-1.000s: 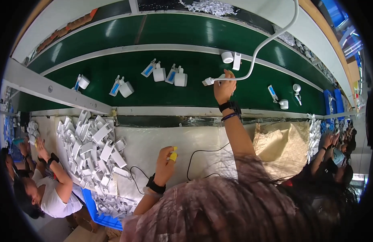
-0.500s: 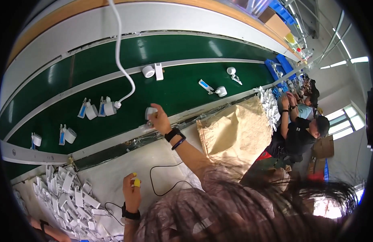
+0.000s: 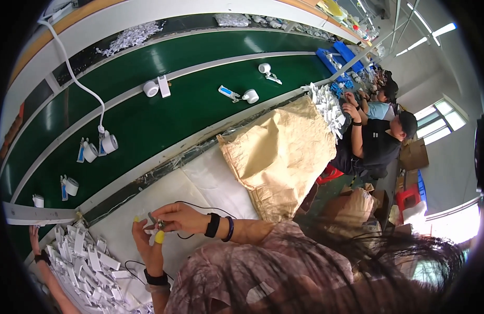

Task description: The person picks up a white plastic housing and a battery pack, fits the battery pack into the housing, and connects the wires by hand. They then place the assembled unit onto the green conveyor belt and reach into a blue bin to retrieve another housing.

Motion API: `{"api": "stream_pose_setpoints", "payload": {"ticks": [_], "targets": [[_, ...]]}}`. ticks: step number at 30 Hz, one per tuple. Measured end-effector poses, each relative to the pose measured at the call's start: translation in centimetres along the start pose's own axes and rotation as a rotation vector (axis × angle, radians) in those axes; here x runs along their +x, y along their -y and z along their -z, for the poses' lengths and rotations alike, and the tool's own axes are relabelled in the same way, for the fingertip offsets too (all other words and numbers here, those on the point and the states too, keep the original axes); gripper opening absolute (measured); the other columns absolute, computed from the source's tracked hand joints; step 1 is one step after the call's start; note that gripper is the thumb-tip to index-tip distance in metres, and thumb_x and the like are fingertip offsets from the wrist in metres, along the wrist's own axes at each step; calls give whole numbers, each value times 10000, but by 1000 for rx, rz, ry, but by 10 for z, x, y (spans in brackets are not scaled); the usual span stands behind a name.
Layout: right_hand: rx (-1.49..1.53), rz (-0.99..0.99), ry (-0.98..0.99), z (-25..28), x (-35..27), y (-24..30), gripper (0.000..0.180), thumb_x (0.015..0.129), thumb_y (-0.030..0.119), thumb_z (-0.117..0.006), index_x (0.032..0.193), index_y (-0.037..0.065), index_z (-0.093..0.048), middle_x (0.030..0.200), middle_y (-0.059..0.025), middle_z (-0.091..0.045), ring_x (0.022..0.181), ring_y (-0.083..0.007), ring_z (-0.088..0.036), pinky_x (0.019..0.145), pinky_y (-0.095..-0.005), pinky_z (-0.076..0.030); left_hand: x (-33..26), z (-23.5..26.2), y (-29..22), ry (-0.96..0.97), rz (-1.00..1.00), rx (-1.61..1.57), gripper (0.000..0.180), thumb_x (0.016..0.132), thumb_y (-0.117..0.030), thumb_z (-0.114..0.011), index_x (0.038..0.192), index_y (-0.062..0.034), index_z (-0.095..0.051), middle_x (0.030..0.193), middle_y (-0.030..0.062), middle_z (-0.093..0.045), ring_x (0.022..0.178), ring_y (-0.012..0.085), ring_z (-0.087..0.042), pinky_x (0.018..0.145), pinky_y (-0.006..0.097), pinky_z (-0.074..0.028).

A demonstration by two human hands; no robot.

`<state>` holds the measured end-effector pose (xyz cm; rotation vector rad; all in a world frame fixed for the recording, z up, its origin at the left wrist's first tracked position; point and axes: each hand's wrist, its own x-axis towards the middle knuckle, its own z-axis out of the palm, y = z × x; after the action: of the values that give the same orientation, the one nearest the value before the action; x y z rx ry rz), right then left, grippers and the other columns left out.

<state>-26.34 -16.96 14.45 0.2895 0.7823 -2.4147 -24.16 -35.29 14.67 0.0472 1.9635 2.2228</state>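
My two hands meet over the white table top [image 3: 210, 183]. My right hand [image 3: 175, 217], with dark bands on its wrist, pinches a small grey part [image 3: 154, 222]. My left hand [image 3: 146, 245], with yellow caps on two fingertips and a wristband, holds the same part from below. A thin black cable [image 3: 200, 205] runs across the table from where the hands meet. What the part is, I cannot make out.
A green conveyor belt [image 3: 163, 123] beyond the table carries white round parts [image 3: 110, 143] and blue-and-white packets [image 3: 227, 92]. A white hose [image 3: 74, 78] hangs over it. A brown sack [image 3: 281, 152] lies to the right, a pile of white packets [image 3: 87, 259] to the lower left. Other people sit at right; another person's hand [image 3: 35, 246] is at far left.
My right hand has drawn back from the green belt to the table and joined my left hand on the small part. The view has swung to the right.
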Motion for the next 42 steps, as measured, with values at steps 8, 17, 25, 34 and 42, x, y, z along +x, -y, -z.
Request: {"api": "stream_pose_setpoints", "payload": {"ticks": [8, 17, 25, 34, 42], "targets": [[105, 77, 45, -4, -36, 5, 364, 944, 16, -520, 1307, 7, -501, 1192, -116, -594, 1129, -208, -584, 1002, -328, -476, -27, -7, 16, 156, 126, -157, 536, 907, -97, -583, 1382, -17, -347, 1279, 97, -506, 1163, 177, -494, 977, 301, -391], [-849, 428, -40, 2, -56, -1, 361, 912, 6, -568, 1271, 4, -527, 1095, -65, -578, 969, -145, -594, 825, -266, -487, -37, -24, -7, -7, 312, -271, 455, 890, -34, -545, 1317, -34, -391, 987, 48, -551, 723, 122, -552, 640, 252, -458], [-991, 416, 90, 94, -40, -67, 189, 814, 115, -719, 975, 29, -670, 984, -84, -587, 834, -201, -581, 698, -315, -470, -25, 1, 20, 109, 460, 62, 422, 877, -3, -533, 1276, -57, -406, 966, 40, -485, 593, 85, -494, 452, 207, -401], [-1210, 591, 169, 70, -22, -44, 128, 786, 154, -683, 844, 82, -593, 813, -90, -554, 773, -287, -553, 731, -417, -441, 27, -15, -9, 183, 435, 286, 279, 915, -66, -546, 1182, 14, -526, 894, 42, -540, 670, 101, -538, 549, 218, -441], [-1344, 712, -99, 62, 2, -21, 153, 731, 57, -695, 792, 94, -559, 726, -31, -540, 729, -270, -564, 713, -370, -481, 42, 2, 27, 96, 509, 207, 262, 973, -140, -479, 1190, 7, -492, 827, 58, -571, 572, 110, -535, 512, 228, -418]]}}
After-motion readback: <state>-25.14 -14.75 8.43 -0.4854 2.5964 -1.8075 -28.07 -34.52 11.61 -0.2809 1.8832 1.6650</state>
